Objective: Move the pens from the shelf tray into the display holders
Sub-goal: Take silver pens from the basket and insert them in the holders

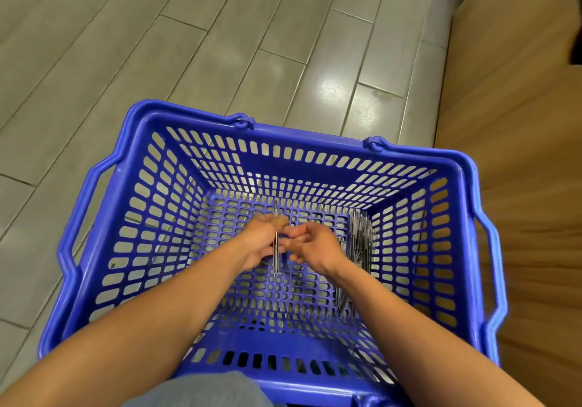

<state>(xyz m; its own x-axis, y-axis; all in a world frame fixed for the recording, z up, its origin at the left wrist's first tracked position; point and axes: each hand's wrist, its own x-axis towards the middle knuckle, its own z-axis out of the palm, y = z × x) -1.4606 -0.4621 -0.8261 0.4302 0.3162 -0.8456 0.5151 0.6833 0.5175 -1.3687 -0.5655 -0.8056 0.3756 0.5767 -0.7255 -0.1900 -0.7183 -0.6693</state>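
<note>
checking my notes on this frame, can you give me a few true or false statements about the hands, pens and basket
1. Both hands are inside the blue basket. True.
2. The left hand holds a pen. True.
3. The basket is red. False: it is blue.
4. The pile of pens lies along the basket's left side. False: it lies on the right side of the bottom.
5. The right hand grips the basket's rim. False: it is beside the left hand, over the basket bottom.

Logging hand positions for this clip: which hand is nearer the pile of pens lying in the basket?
Right. The right hand sits just beside the pile of pens along the basket's right side; the left hand, holding one pen, is farther left.
</note>
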